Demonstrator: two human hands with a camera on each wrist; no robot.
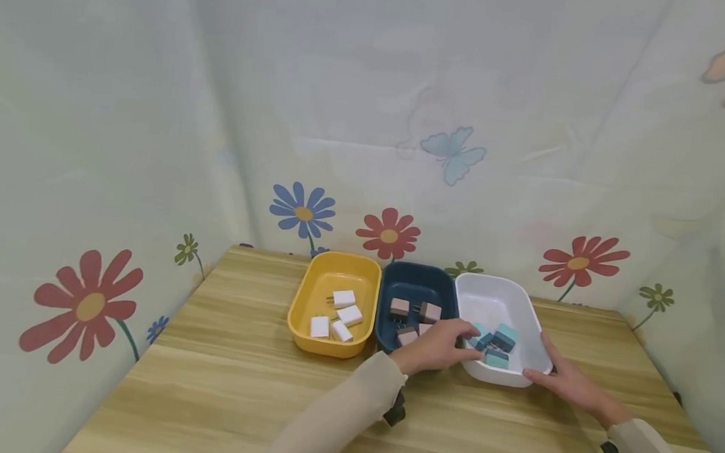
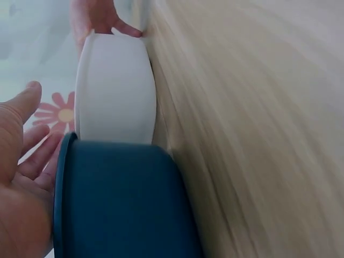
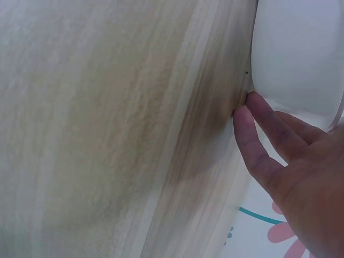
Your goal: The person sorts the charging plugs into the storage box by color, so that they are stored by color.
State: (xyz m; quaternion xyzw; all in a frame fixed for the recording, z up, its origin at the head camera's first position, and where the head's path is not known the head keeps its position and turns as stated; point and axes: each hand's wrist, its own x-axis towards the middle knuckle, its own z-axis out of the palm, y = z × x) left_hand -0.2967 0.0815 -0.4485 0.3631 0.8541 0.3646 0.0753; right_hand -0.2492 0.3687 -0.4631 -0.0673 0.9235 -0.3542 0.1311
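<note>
My left hand point(image 1: 439, 345) reaches across the blue bin point(image 1: 419, 270) to the left side of the white bin point(image 1: 490, 286). Its fingers and thumb are spread apart, fingertips close to several teal-and-blue blocks point(image 1: 496, 358) lying in that bin. In the left wrist view, the left hand point(image 2: 24, 177) shows loosely straight fingers with nothing held in them. Against the near right corner of the white bin rests my right hand point(image 1: 571, 383), thumb at the front and fingers along the side. Straight fingers point(image 3: 258, 142) reach low by the wall in the right wrist view.
A yellow bin point(image 1: 297, 316) with several white charger plugs point(image 1: 349, 315) stands left of the blue bin, the three bins side by side. Brown-pink charger plugs point(image 1: 399, 308) lie in the blue one. Behind the wooden table point(image 1: 216, 370) hangs a flower-printed curtain point(image 1: 357, 115).
</note>
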